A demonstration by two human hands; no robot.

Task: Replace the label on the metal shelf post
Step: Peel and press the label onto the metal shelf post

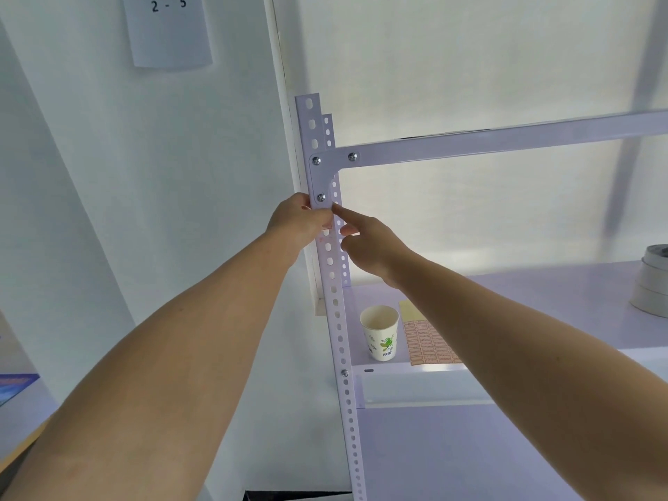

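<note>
White-painted steel, perforated: metal shelf post (334,301), upright, bolted at its upper end to a corner bracket (320,175) and a horizontal rail (506,141).

Label (327,226): a small pinkish tab on the post face just below the bracket's lowest bolt, mostly covered by fingers; whether it is the old one or its replacement cannot be told.

Left hand (298,220): wrapped round the post's outer edge, fingers curled onto the face at the label, apparently to steady the post and pin the tab.

Right hand (368,244): index finger extended, its tip touching the post beside the left fingertips; other fingers loosely curled, holding nothing that shows. Likely pressing or picking at the label's edge.

Shelf board (542,291) below, within arm's reach:
- paper cup (379,332), upright, open-mouthed, contents not seen; possibly for scraps.
- sheet of orange labels (428,343), flat, just beside the cup; presumably the supply.
- tape rolls (654,280), stacked, well apart at the far right.

Wall sign (168,30): reads "2 - 5".
</note>
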